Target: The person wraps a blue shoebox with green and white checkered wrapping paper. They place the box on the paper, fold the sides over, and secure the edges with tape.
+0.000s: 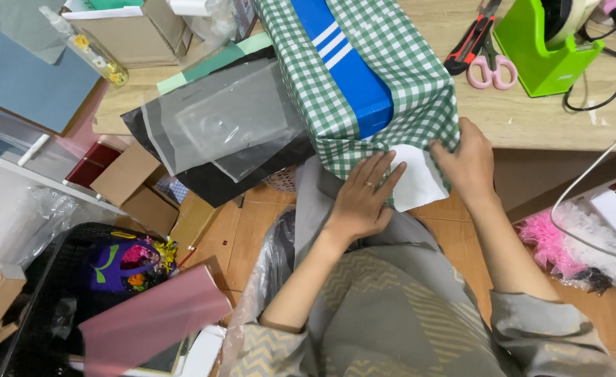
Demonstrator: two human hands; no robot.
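We press left hand (361, 202) flat, fingers open, on white underside of green gingham paper (399, 63) at near end of blue box (346, 59). Right hand (470, 162) pinches paper corner. Box on wooden table (531, 119), near end overhanging edge, long axis running away, leaning left. Risk: loose pinch, fold springs open; box may tip toward lap.
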